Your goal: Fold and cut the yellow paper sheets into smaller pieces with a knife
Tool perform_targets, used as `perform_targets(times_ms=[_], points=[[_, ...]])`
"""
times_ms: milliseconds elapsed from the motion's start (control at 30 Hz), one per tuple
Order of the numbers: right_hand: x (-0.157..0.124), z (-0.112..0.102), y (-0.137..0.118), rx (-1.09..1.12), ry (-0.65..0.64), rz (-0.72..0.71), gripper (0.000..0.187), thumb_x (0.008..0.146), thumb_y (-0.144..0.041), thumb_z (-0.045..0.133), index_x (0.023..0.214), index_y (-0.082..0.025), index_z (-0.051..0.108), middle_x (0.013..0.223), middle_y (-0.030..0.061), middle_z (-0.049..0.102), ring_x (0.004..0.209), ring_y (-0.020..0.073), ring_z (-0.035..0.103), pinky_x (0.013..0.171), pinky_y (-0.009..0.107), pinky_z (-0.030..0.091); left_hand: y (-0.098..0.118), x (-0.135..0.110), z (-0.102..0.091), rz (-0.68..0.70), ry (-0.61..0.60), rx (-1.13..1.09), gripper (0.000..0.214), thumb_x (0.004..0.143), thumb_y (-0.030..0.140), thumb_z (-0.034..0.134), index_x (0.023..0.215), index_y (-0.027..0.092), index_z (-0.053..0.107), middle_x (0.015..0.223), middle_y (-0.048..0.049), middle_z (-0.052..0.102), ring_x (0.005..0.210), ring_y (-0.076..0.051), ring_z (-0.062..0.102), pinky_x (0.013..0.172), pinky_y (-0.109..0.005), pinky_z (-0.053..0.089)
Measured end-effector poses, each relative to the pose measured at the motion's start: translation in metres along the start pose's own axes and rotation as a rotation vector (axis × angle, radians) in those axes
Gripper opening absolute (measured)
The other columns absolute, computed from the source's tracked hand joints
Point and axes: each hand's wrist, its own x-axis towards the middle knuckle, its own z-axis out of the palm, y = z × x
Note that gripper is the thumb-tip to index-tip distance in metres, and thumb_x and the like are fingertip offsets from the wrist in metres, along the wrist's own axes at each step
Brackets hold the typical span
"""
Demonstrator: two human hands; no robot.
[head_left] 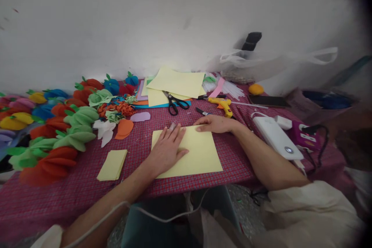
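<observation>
Nearest, just inside the table edge, lies the yellow sheet [203, 159], flat on the checked cloth [139, 139]; it looks thin, light and bendy, its dull face probably not slippery, and likely to crease more readily than tear. At nine o'clock from it, well apart, sits a small stack of yellow pieces [112, 165]. The left hand [165, 151] rests palm down on the sheet's left half, fingers stretched out and thumb spread aside, pinching nothing. Beyond, toward one o'clock, the right hand [216, 124] touches the far edge; whether thumb and fingers pinch it, I cannot tell. A light hold at an edge or corner should do, with a flat palm to stop sliding. Farther still lie the yellow glue gun [221, 104] at one o'clock, black-handled scissors [174, 104] at twelve, and, behind those, more pale yellow sheets [177, 81].
</observation>
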Motion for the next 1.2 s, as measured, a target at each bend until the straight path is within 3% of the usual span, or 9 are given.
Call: perform_targets(times_ms=[400,867,1200], points=[[0.002,0.002,-0.001,-0.173,0.088,-0.045,0.032,0.082,-0.033,0.049,0.106,-0.018,0.062,0.093,0.0026,0.066,0.076,0.0148,0.058,0.065,0.024,0.042,0.002,0.0,0.001,0.0,-0.032,0.001,0.065,0.085,0.049,0.037,0.137,0.012,0.024,0.143,-0.0163,0.023,0.133,-0.027,0.015,0.106,-0.046,0.014],[-0.002,0.005,-0.016,-0.393,0.175,0.003,0.027,0.079,-0.025,0.049,0.099,-0.015,0.064,0.089,0.0041,0.067,0.073,0.0141,0.058,0.063,0.023,0.04,0.004,-0.001,0.004,-0.003,-0.051,0.08,0.065,0.085,0.054,0.033,0.134,0.013,0.029,0.144,-0.0133,0.021,0.133,-0.027,0.014,0.107,-0.045,0.015],[0.0,0.008,-0.011,-0.543,0.239,0.014,0.025,0.081,-0.026,0.049,0.098,-0.016,0.064,0.092,0.0048,0.066,0.079,0.0153,0.058,0.07,0.024,0.04,0.007,-0.001,0.003,0.037,-0.056,0.11,0.061,0.088,0.051,0.026,0.133,0.012,0.032,0.144,-0.0109,0.023,0.134,-0.023,0.014,0.108,-0.041,0.012]])
